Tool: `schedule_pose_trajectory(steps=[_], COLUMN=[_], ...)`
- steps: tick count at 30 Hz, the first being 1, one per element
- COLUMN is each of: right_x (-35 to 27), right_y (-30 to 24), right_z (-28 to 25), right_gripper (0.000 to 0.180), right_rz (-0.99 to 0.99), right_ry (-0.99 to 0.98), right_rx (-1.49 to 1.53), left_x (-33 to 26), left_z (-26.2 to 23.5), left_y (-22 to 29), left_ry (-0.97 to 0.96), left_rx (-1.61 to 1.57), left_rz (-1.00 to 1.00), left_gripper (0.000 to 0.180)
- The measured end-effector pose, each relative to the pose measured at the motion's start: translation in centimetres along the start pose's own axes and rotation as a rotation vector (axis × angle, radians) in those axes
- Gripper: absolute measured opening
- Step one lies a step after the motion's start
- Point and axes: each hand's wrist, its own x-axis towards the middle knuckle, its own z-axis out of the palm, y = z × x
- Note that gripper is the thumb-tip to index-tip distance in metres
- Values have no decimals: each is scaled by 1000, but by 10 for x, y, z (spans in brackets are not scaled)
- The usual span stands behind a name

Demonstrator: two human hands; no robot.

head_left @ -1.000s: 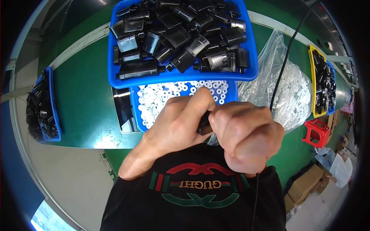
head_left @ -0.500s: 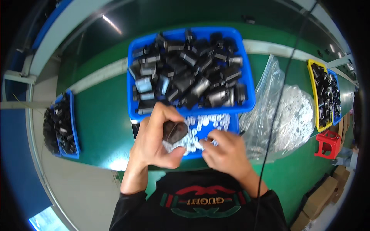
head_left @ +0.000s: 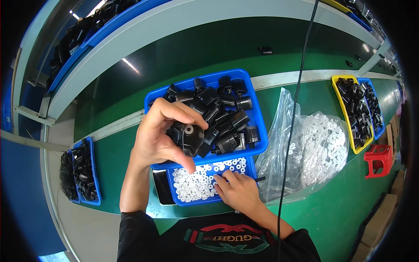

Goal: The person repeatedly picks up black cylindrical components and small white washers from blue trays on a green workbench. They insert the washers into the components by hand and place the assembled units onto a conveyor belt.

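Observation:
My left hand is wrapped round a black plastic part, raised over the near left side of a big blue bin. A small pale ring shows on the part's upward-facing end. Many similar glossy black parts fill the bin. Under its near edge is a shallow blue tray of small white ring washers. My right hand reaches into this tray from the right, thumb and fingers apart with their tips among the washers. No washer can be made out between them.
Right of the tray lies a clear plastic bag full of white washers. Yellow and blue bins of black parts stand far right, with more bins left. A red stool is beyond. A black cable hangs across the view.
My left hand has risen with the black part, which now turns its ringed end up. My right hand's fingers have spread and rest among the washers. The whole view has shifted.

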Motion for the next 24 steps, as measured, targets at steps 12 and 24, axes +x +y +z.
schedule_pose_trajectory(steps=[12, 24], right_x=[-3, -2], right_y=[4, 4], right_z=[5, -1], right_gripper=[19, 18], right_rz=[-12, -7], right_ry=[18, -25], right_rx=[32, 39], left_x=[2, 54], left_z=[25, -55], left_y=[10, -57], left_ry=[16, 22], left_rx=[-62, 793], left_rz=[44, -533], left_gripper=[79, 41])
